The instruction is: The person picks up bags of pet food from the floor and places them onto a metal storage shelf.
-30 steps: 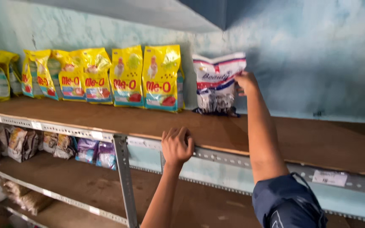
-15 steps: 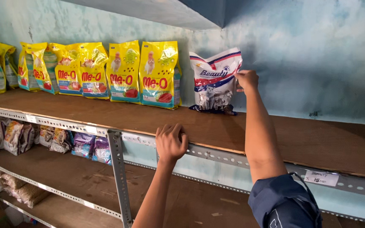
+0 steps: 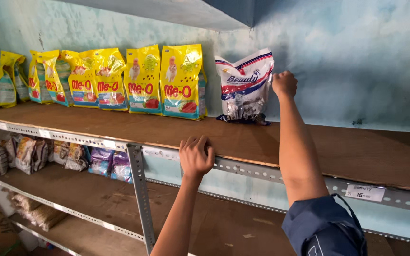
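White pet-food pouch [image 3: 244, 85] stands upright at the shelf's [image 3: 309, 151] back beside yellow bags [image 3: 182, 80], right hand [image 3: 284, 84] seemingly pinching its top corner, best released gently, left hand [image 3: 195, 156] curled over the shelf edge.

Setting is reading as a small shop, likely selling pet food: slotted-angle metal shelving [image 3: 141, 189] with wooden boards [image 3: 347, 151] is carrying retail stock faced outward in rows. A line of matching yellow pouches [image 3: 143, 79] is standing along the back of the upper board with 1 white pouch [image 3: 244, 85] beside them, while smaller mixed packets [image 3: 72, 156] are sitting on the tier below. Paper price labels [image 3: 365, 193] are hanging on the shelf's front rail, and the rough blue-painted wall [image 3: 357, 57] is backing the display.
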